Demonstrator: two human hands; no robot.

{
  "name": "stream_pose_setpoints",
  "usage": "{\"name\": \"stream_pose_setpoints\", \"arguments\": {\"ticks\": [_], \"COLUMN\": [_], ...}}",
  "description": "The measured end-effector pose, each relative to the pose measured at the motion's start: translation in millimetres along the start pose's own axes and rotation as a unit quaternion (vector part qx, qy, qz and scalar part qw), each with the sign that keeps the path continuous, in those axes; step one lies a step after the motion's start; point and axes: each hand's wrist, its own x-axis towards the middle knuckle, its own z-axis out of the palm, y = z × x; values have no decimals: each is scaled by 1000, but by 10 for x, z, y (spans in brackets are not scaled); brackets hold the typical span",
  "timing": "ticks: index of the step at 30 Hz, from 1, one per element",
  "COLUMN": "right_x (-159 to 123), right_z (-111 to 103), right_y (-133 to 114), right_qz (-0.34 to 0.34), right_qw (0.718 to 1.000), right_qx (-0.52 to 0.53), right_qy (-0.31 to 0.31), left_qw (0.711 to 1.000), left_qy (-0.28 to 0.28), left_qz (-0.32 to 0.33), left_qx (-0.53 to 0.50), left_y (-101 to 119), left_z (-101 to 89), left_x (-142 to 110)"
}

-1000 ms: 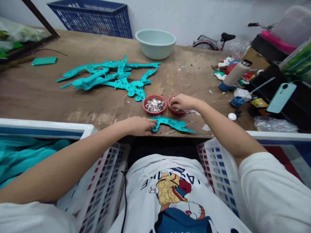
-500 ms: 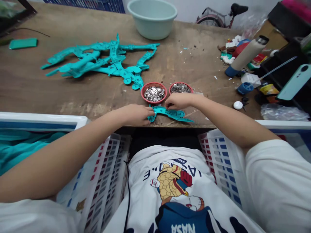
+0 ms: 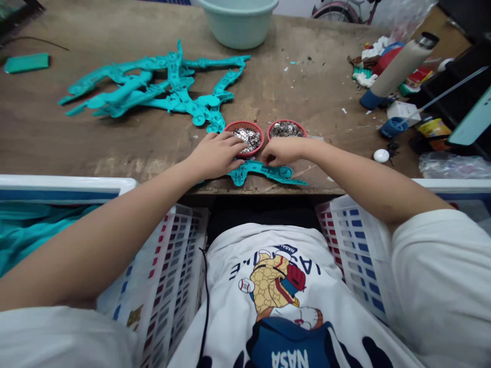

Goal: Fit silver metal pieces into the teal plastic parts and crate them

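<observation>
A long teal plastic part [image 3: 251, 167] with moulded recesses lies at the table's front edge. My left hand [image 3: 219, 155] is over its left end, fingers spread, with the fingertips at the rim of a small red basket [image 3: 262, 144] of shiny metal pieces. Curled in a pinch, my right hand [image 3: 283, 152] rests over the middle of the teal part; whatever is between its fingertips is hidden. Just behind that hand stands a second red basket [image 3: 306, 134] with darker metal pieces.
Several teal parts [image 3: 180, 92] lie heaped at the back left, near a pale green basin [image 3: 238, 25]. A bottle [image 3: 401, 69], a blue cup [image 3: 392, 128] and clutter stand on the right. White crates [image 3: 174, 260] flank my body.
My left hand has lifted off the left end of the teal part and moved up to the left basket, its fingers spreading. My right hand stays at the part. The view has shifted slightly.
</observation>
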Motion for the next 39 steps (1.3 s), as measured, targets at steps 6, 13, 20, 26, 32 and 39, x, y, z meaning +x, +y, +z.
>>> {"name": "stream_pose_setpoints", "arguments": {"ticks": [6,13,20,26,32,39], "right_x": [6,21,-11,-9,87,176], "right_z": [-4,-5,-39,-23,83,125], "right_y": [-21,-91,-19,102,-22,-156], "right_qz": [12,6,-16,-62,-63,-87], "right_qw": [1000,999,999,994,945,883], "right_qx": [-4,-40,-36,-21,82,213], "right_qy": [-6,-15,4,83,310,410], "left_qw": [995,994,983,886,773,761], "left_qy": [-64,-43,8,217,342,382], "left_qz": [-46,-54,-93,-198,-164,-92], "left_qx": [-58,-91,-160,-359,-508,-517], "left_y": [-90,-17,-144,-240,-125,90], "left_z": [229,194,214,297,242,216], "left_x": [68,84,123,187,197,149]}}
